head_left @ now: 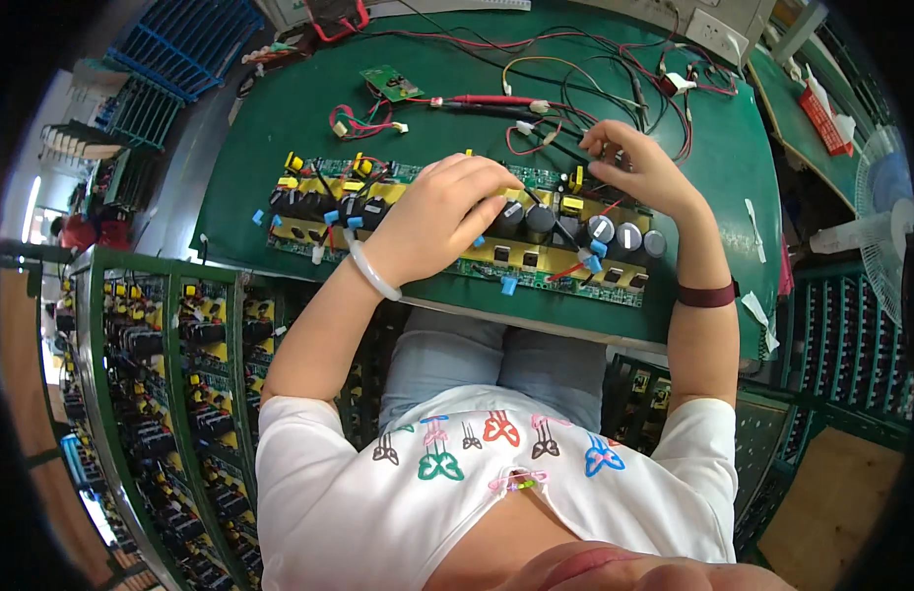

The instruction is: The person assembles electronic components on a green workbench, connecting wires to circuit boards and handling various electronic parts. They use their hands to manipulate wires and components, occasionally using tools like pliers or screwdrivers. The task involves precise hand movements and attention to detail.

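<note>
A long circuit board (447, 268) lies across the green table, set with black round capacitors (540, 219), yellow parts and blue blocks. My left hand (442, 212) rests over the middle of the board. Its fingers curve down among the capacitors, thumb and fingertips close together; what they grip, if anything, is hidden. At the board's far right side, my right hand (639, 169) is closed, with thumb and index finger around a black cable (565, 148) coming from the back of the table. The cable's end is hard to make out at the fingers.
Behind the board lie a small green circuit board (391, 84), a red-and-black pair of leads (491, 101) and tangled wires. A power strip (715, 37) sits at the back right. Racks of boards (162, 345) stand at the left, and a white fan (882, 187) at the right.
</note>
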The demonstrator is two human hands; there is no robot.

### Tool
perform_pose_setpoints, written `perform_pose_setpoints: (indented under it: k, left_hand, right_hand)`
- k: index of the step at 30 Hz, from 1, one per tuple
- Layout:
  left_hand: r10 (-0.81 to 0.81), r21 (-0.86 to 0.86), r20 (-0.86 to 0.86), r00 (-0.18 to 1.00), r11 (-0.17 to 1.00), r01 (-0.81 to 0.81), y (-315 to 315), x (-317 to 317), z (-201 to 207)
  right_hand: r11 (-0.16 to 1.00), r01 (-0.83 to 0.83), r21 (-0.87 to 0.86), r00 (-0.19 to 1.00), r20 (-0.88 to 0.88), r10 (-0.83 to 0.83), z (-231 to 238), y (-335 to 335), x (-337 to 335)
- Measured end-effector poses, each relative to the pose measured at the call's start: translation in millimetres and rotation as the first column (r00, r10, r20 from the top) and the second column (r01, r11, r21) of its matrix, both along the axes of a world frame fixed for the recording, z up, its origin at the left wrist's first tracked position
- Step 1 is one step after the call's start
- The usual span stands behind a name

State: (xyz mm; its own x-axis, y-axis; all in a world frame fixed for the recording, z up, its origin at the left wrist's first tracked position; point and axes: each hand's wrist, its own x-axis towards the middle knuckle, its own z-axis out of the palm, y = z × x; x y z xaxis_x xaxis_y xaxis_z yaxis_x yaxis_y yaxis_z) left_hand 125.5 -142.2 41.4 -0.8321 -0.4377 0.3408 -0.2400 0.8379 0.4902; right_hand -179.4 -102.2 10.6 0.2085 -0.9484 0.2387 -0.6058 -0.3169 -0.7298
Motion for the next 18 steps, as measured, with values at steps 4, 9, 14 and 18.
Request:
perform_pose_setpoints:
  k: [4, 9, 14, 18]
  left_hand:
    - [-0.049, -0.066, 0.179, 0.983, 0.996, 0.061, -6, -27, -4]
    - [-0.107, -0.016, 0.205, 0.973, 0.994, 0.113, -20, -46, -3]
    - [-0.071, 0.536, -0.018, 0.997, 0.841, 0.07, -42, -45, -8]
    - [0.092, 0.733, -0.441, 0.893, 0.61, 0.3, -58, -23, -4]
  right_hand:
    - [0.988, -0.001, 0.157, 0.995, 0.094, -0.014, -5, 0, 1]
    - [0.993, -0.006, 0.116, 0.995, 0.096, -0.005, -8, 0, 4]
    - [0.978, 0.018, 0.21, 0.976, 0.206, -0.062, -6, 0, 1]
    - [0.976, 0.118, 0.183, 0.992, 0.015, -0.123, -3, 0, 8]
